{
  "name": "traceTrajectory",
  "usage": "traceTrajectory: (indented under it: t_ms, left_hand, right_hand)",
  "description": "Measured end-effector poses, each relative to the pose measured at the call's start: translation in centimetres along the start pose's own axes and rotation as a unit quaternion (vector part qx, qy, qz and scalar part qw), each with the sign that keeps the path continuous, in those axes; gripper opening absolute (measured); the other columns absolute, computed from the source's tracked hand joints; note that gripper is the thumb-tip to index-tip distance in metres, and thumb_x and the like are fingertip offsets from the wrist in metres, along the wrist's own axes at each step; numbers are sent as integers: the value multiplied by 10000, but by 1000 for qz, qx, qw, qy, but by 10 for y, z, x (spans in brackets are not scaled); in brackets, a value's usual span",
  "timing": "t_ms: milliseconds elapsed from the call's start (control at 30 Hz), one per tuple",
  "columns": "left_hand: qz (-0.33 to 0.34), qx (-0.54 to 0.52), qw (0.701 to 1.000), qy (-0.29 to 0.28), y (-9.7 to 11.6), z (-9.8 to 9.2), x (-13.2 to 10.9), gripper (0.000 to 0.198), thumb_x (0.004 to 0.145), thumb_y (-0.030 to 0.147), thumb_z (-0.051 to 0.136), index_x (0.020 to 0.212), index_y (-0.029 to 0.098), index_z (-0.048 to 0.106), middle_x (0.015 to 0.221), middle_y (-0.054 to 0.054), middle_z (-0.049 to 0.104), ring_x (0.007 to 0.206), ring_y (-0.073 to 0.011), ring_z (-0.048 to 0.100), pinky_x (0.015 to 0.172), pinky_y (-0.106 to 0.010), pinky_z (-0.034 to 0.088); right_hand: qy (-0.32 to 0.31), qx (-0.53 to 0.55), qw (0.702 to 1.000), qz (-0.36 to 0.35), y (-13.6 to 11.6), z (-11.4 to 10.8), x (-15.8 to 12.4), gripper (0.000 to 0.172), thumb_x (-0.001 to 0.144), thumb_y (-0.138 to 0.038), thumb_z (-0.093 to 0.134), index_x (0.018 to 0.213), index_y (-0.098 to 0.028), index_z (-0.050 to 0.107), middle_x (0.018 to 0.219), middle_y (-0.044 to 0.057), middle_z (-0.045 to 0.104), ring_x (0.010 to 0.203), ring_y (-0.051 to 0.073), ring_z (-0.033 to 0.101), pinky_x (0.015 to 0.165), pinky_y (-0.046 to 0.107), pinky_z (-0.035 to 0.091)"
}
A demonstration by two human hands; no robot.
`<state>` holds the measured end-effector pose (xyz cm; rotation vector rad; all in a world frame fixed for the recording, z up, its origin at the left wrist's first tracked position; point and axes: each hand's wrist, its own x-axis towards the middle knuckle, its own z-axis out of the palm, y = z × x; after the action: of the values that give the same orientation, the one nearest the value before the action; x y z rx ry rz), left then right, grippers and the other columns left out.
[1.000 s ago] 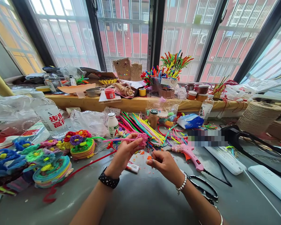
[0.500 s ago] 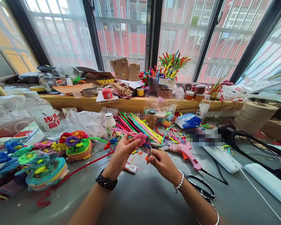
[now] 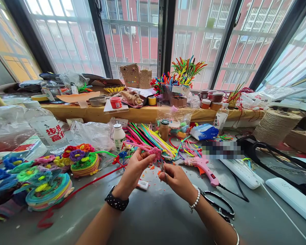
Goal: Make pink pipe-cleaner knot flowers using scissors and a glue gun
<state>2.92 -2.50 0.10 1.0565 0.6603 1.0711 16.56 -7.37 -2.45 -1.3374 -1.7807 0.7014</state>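
Pinched in the fingers of my left hand (image 3: pixel 134 170) is a pink pipe-cleaner flower (image 3: pixel 156 153), whose pink stem trails off to the left. My right hand (image 3: pixel 177 179) is closed around small scissors (image 3: pixel 162 165), their blades pointing up beside the flower's lower right edge. I cannot tell whether the blades touch it. Under the hands, orange and pink fuzz scraps (image 3: pixel 152 167) lie scattered on the grey table. A small white labelled block (image 3: pixel 143 185) rests below my left hand. Finished pipe-cleaner flowers (image 3: pixel 78 156) in several colours are heaped at the left.
A pink glue gun (image 3: pixel 204 168) lies right of my hands, near black-handled scissors (image 3: pixel 219 204) and a white power strip (image 3: pixel 242 172). Behind are loose pipe cleaners (image 3: pixel 148 136), a white bottle (image 3: pixel 119 136) and a brown jar (image 3: pixel 164 130). A twine spool (image 3: pixel 276 127) stands far right.
The flower has turned slightly and shifted a little to the right in my left hand. The scissors have dropped slightly, with their tips now lower against the flower's edge.
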Motion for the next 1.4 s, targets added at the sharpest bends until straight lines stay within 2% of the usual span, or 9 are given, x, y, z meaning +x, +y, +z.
traceTrajectory:
  t_ms: [200, 467, 633, 800, 933, 1067, 1200, 1300, 1400]
  left_hand:
    - [2, -4, 1000, 8, -1, 1, 0, 260, 638, 159, 636, 858, 156, 496, 751, 0, 600, 653, -89, 538, 578, -182, 388]
    - [5, -2, 1000, 1, -4, 0, 0, 244, 651, 169, 625, 863, 149, 505, 799, -26, 606, 730, -119, 554, 667, -219, 409]
    - [4, -9, 1000, 4, -3, -1, 1, 227, 646, 157, 629, 841, 154, 514, 769, -12, 614, 689, -102, 556, 633, -193, 406]
    - [7, -33, 999, 12, 0, -2, 2, 249, 623, 133, 643, 836, 157, 517, 747, -3, 626, 672, -102, 572, 608, -182, 411]
    - [5, -38, 999, 13, 1, -4, 2, 202, 626, 124, 641, 793, 161, 533, 731, 17, 622, 640, -75, 562, 593, -163, 405]
    - [-12, -49, 998, 28, 2, -5, 2, 148, 629, 125, 636, 756, 158, 567, 757, 17, 620, 676, -73, 564, 609, -158, 414]
    - [-30, -44, 998, 26, 5, -2, 0, 101, 630, 135, 630, 721, 146, 586, 748, 2, 625, 695, -105, 574, 667, -222, 452]
    - [-33, -43, 998, 38, 8, 1, -1, 123, 602, 136, 649, 707, 142, 585, 714, 0, 631, 666, -115, 581, 684, -255, 462]
    - [-32, -41, 997, 54, 8, 3, -2, 166, 575, 147, 673, 722, 139, 597, 698, -4, 640, 638, -108, 582, 659, -229, 454]
  right_hand:
    - [13, 11, 1000, 9, 2, 2, 0, 499, 713, -619, 337, 519, -165, 410, 481, -37, 392, 468, 83, 348, 452, 205, 259]
    - [-17, 51, 998, -24, 0, 3, -2, 620, 698, -683, 193, 545, -152, 474, 511, -10, 456, 469, 89, 395, 461, 201, 301]
    - [6, 50, 999, -18, -1, 2, -1, 572, 689, -675, 260, 499, -163, 430, 484, -19, 432, 471, 90, 386, 457, 200, 305]
    - [29, 59, 998, 12, -1, 3, 0, 475, 688, -596, 414, 471, -175, 375, 451, -33, 440, 438, 79, 368, 443, 197, 301]
    - [38, 72, 996, 24, -1, 0, 1, 480, 692, -601, 395, 473, -174, 382, 459, -26, 461, 433, 77, 368, 432, 197, 301]
    - [15, 67, 998, -4, 1, -6, 1, 540, 688, -656, 312, 506, -162, 435, 489, -14, 466, 467, 90, 403, 452, 203, 314]
    - [-20, 38, 999, -21, 1, -10, 1, 601, 698, -674, 217, 552, -153, 478, 548, 4, 489, 522, 106, 438, 489, 211, 332]
    - [-41, 5, 999, -26, 1, -11, 0, 638, 691, -687, 173, 562, -149, 491, 556, 6, 487, 524, 107, 425, 481, 210, 320]
    - [-56, -10, 998, -25, 1, -10, 0, 653, 688, -694, 153, 569, -148, 490, 552, 2, 474, 516, 102, 402, 471, 208, 302]
